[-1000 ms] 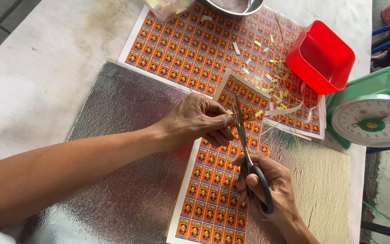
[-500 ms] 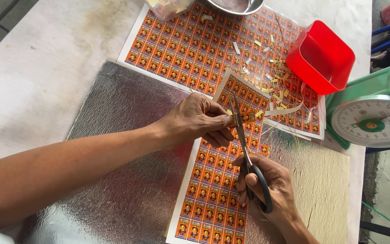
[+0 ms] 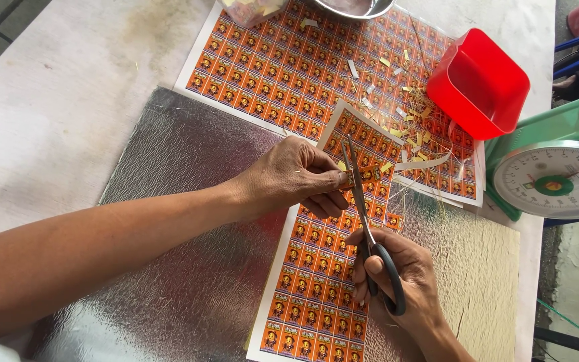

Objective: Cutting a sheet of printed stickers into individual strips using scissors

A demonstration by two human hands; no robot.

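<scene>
**Scissors and label sheet, mid-cut, on the counter**

Left hand (image 3: 299, 177): centre of the frame, forearm running in from the lower left. Fingers together, pinching a small orange strip (image 3: 362, 175) at its left end, over the label sheet.

Right hand (image 3: 403, 285): lower centre-right. Fingers clamped through the black loops of the scissors (image 3: 363, 214). Blades point toward the top of the frame, slightly parted, the strip lying between them just beside the left fingertips.

Sheet (image 3: 316, 268): long white-edged sheet of small orange printed labels, running from the bottom centre up to the middle, tilted slightly right. It lies under both hands, on the foil.

Foil (image 3: 169, 221): crinkled silver sheet, covering the lower left and centre of the counter.

Second sheet (image 3: 283, 67): larger, same orange labels, upper centre, strewn at its right side with cut slivers and yellow scraps (image 3: 403, 127).

Tub (image 3: 480, 84): red plastic, square, tipped on its side, upper right, resting on the second sheet's right edge.

Scale (image 3: 557, 171): green body, round white dial, right edge of the frame, just beside the tub.

Bowl (image 3: 356, 7): metal, top centre, only its rim in view.

Counter (image 3: 55, 100): pale, stained surface, bare at upper left.
</scene>
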